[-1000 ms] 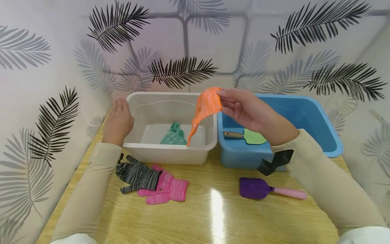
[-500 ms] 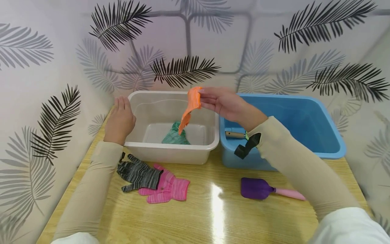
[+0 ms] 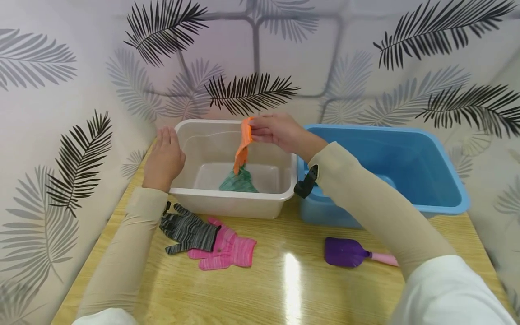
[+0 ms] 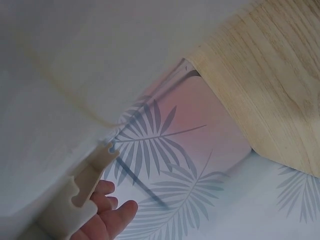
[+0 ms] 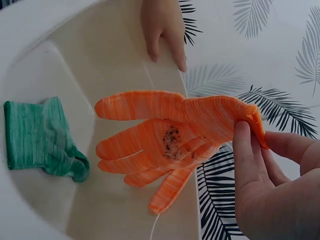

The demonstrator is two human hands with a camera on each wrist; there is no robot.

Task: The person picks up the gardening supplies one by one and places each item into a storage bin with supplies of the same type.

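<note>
My right hand (image 3: 280,131) pinches an orange knit glove (image 5: 150,130) by its cuff, holding it above the white tub (image 3: 227,196). The glove hangs with its fingers down, and dark specks mark its palm. On the tub's floor lies a crumpled green glove (image 3: 239,181), just under the orange one. At the tub's left rim rests my left hand (image 3: 163,160), its fingers extended and its thumb toward the inside. In the left wrist view, part of the left hand (image 4: 107,212) shows beside the pale tub edge.
A grey-black glove (image 3: 191,232) overlaps a pink glove (image 3: 233,250) in front of the white tub. Right of it stands a blue tub (image 3: 422,171), partly behind my right forearm. A purple scoop (image 3: 345,252) with a pink handle lies on the wooden table (image 3: 227,298).
My right hand has moved left with the orange glove, from near the blue tub to above the green glove. My left hand stays at the rim.
</note>
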